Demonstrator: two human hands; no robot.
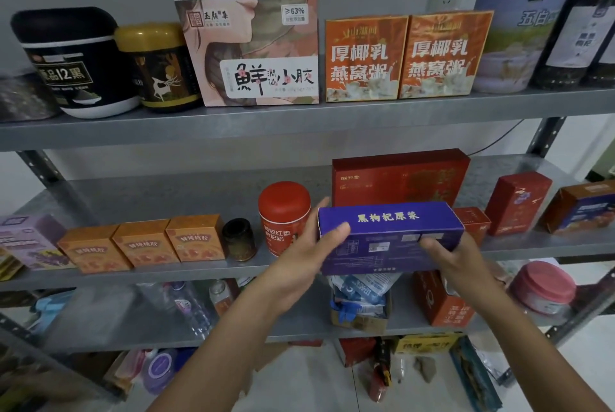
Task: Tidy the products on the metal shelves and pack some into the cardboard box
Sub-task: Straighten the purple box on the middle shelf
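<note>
My left hand has its grip closed on the left end of the blue box, with the thumb across the near face and the fingers wrapped behind the end. My right hand grips the lower right part, fingers curled onto the near face. The box lies lengthwise, left to right, held at the front edge of the middle shelf; I cannot tell whether it touches the shelf. Its yellow-lettered top side tilts toward me. Just behind it stands a flat dark red box, and just left of my left hand a round red tin. Further left on the same shelf are a small dark jar, three orange boxes in a row, and a purple box. To the right, a small red carton shows past the blue box's end, with a taller red box beyond. On the top shelf stand a pink box and two matching orange cartons.
</note>
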